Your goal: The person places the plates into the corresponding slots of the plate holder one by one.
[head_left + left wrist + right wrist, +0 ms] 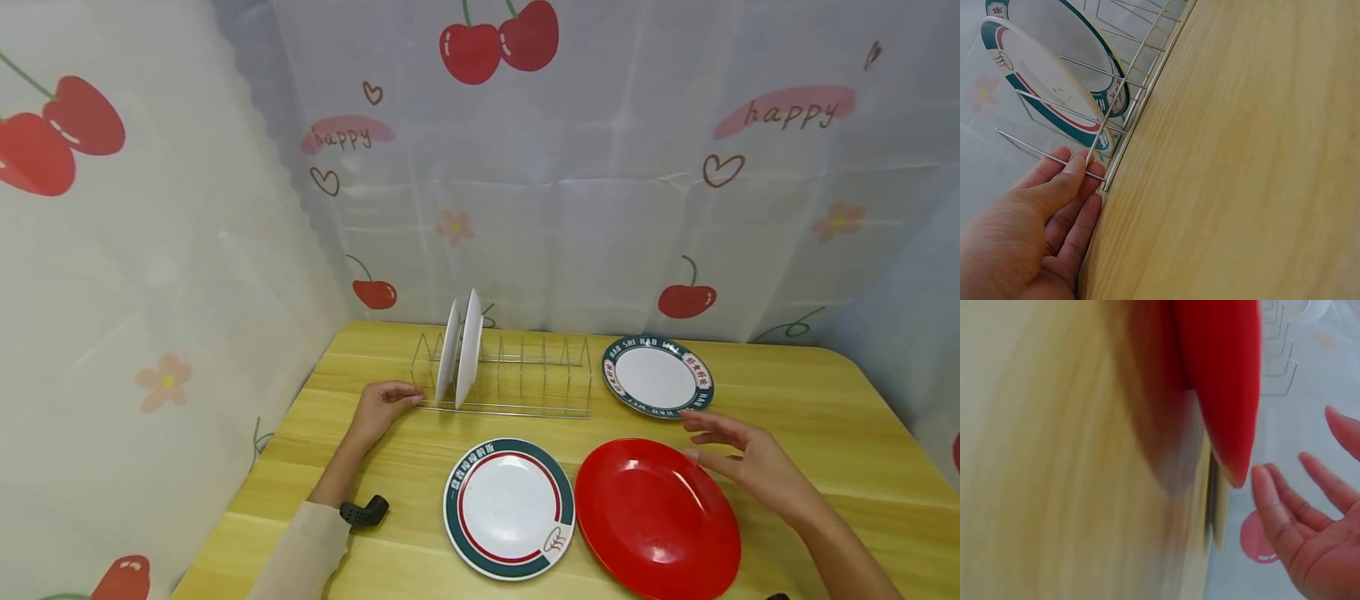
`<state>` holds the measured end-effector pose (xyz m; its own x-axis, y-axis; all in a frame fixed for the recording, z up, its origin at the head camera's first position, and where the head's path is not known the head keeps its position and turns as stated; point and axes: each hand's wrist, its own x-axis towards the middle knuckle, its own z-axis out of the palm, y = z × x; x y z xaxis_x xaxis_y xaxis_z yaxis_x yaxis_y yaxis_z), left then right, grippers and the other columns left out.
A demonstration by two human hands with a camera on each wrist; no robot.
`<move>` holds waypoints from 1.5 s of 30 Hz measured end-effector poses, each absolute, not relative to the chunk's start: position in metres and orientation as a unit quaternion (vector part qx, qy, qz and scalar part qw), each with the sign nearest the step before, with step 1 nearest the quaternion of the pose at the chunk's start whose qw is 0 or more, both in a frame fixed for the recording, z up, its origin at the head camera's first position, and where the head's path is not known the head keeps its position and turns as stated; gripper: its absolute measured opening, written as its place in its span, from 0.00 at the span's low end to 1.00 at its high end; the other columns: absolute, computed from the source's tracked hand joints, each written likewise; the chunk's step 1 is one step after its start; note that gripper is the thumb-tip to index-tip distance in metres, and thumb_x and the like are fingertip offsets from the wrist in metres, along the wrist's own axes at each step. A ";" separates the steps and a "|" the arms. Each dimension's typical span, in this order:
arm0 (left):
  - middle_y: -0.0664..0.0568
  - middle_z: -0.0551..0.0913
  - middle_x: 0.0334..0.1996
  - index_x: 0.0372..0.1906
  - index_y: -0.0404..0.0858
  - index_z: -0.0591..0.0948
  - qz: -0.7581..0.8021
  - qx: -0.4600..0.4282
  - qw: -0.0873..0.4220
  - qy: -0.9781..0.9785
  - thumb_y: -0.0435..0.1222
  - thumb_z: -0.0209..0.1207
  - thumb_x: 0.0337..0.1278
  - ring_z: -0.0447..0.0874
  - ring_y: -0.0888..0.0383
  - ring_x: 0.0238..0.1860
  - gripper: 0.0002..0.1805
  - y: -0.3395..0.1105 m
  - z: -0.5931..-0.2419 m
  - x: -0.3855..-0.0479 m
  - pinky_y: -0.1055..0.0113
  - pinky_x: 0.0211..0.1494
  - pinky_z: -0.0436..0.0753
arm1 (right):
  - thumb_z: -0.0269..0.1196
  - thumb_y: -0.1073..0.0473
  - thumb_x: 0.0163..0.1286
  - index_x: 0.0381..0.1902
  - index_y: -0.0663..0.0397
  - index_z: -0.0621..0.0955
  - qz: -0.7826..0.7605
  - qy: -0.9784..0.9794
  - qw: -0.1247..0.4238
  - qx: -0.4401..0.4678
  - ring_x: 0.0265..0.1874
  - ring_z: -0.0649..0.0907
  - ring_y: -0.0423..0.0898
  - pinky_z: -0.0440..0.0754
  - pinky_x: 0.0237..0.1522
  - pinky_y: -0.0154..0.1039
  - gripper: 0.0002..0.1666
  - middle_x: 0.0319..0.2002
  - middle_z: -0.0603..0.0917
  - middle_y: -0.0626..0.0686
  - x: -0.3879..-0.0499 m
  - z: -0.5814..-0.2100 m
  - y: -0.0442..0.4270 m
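A wire rack stands at the back of the table, holding two plates upright near its left end. My left hand pinches the rack's front left corner; in the left wrist view the thumb and fingers close round its wire. My right hand, fingers apart and holding nothing, is above the table between the red plate and the green-rimmed plate at the back right. In the right wrist view the hand is beside the red plate's edge, with a gap between them.
A white plate with a green rim and red ring lies flat in front of the rack, left of the red plate. A curtain with printed cherries hangs behind the wooden table and along its left side.
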<state>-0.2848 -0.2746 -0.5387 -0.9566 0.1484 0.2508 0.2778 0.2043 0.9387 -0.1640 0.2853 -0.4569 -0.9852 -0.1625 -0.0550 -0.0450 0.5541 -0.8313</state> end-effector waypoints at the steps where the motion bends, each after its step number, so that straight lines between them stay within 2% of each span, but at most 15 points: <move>1: 0.36 0.89 0.42 0.42 0.28 0.88 -0.615 -0.138 0.054 -0.775 0.28 0.70 0.58 0.90 0.54 0.43 0.09 -0.275 -0.538 -0.284 0.70 0.46 0.87 | 0.70 0.53 0.68 0.72 0.62 0.70 -0.470 0.878 0.072 -0.053 0.56 0.78 0.64 0.90 0.39 0.44 0.40 0.63 0.76 0.69 -0.165 -0.458 0.286; 8: 0.34 0.88 0.44 0.43 0.26 0.88 -0.610 -0.139 0.056 -0.778 0.26 0.68 0.59 0.90 0.54 0.44 0.09 -0.277 -0.538 -0.282 0.71 0.45 0.87 | 0.71 0.55 0.67 0.71 0.66 0.69 -0.498 0.852 0.151 -0.050 0.51 0.82 0.55 0.90 0.40 0.45 0.41 0.60 0.78 0.70 -0.169 -0.468 0.295; 13: 0.34 0.88 0.43 0.43 0.26 0.88 -0.611 -0.142 0.055 -0.777 0.26 0.68 0.59 0.90 0.57 0.43 0.08 -0.278 -0.538 -0.284 0.71 0.46 0.87 | 0.70 0.63 0.66 0.71 0.68 0.69 -0.530 0.816 0.209 -0.097 0.48 0.84 0.54 0.90 0.40 0.49 0.39 0.58 0.78 0.72 -0.172 -0.475 0.302; 17: 0.35 0.88 0.43 0.42 0.28 0.89 -0.610 -0.143 0.056 -0.777 0.28 0.69 0.58 0.90 0.57 0.43 0.08 -0.278 -0.539 -0.285 0.70 0.46 0.87 | 0.71 0.68 0.62 0.70 0.68 0.70 -0.535 0.802 0.241 -0.115 0.47 0.82 0.54 0.90 0.40 0.51 0.40 0.57 0.79 0.69 -0.174 -0.477 0.305; 21: 0.35 0.88 0.43 0.42 0.28 0.89 -0.609 -0.145 0.058 -0.778 0.28 0.69 0.58 0.90 0.56 0.43 0.08 -0.278 -0.539 -0.287 0.70 0.46 0.87 | 0.72 0.71 0.60 0.70 0.66 0.71 -0.527 0.797 0.262 -0.132 0.49 0.80 0.53 0.89 0.41 0.51 0.40 0.58 0.78 0.69 -0.175 -0.478 0.306; 26: 0.34 0.88 0.43 0.42 0.26 0.88 -0.610 -0.148 0.055 -0.776 0.25 0.68 0.59 0.90 0.57 0.43 0.08 -0.278 -0.537 -0.287 0.69 0.46 0.87 | 0.70 0.70 0.62 0.72 0.63 0.70 -0.538 0.776 0.285 -0.164 0.55 0.79 0.53 0.89 0.44 0.53 0.40 0.64 0.74 0.70 -0.178 -0.480 0.309; 33: 0.35 0.88 0.43 0.42 0.29 0.89 -0.617 -0.150 0.058 -0.770 0.29 0.70 0.58 0.90 0.58 0.43 0.08 -0.279 -0.541 -0.288 0.68 0.47 0.87 | 0.58 0.71 0.73 0.79 0.55 0.61 -0.609 0.677 0.366 -0.192 0.59 0.80 0.56 0.82 0.52 0.62 0.39 0.67 0.76 0.48 -0.180 -0.487 0.325; 37: 0.35 0.88 0.42 0.42 0.28 0.89 -0.617 -0.146 0.056 -0.771 0.28 0.70 0.58 0.90 0.57 0.43 0.08 -0.279 -0.542 -0.288 0.69 0.47 0.87 | 0.49 0.73 0.77 0.80 0.50 0.58 -0.659 0.604 0.408 -0.184 0.63 0.79 0.55 0.77 0.58 0.63 0.37 0.70 0.75 0.45 -0.180 -0.486 0.330; 40: 0.36 0.89 0.43 0.42 0.28 0.89 -0.615 -0.144 0.055 -0.773 0.28 0.69 0.58 0.90 0.57 0.43 0.08 -0.279 -0.542 -0.287 0.70 0.47 0.87 | 0.45 0.73 0.79 0.80 0.44 0.59 -0.687 0.568 0.420 -0.169 0.65 0.77 0.53 0.74 0.61 0.64 0.36 0.70 0.74 0.43 -0.179 -0.485 0.333; 45: 0.36 0.89 0.43 0.42 0.29 0.89 -0.613 -0.146 0.054 -0.775 0.29 0.69 0.59 0.90 0.56 0.44 0.08 -0.278 -0.542 -0.287 0.70 0.47 0.87 | 0.45 0.73 0.78 0.80 0.37 0.59 -0.698 0.567 0.399 -0.179 0.65 0.77 0.50 0.74 0.60 0.65 0.39 0.70 0.73 0.40 -0.178 -0.482 0.336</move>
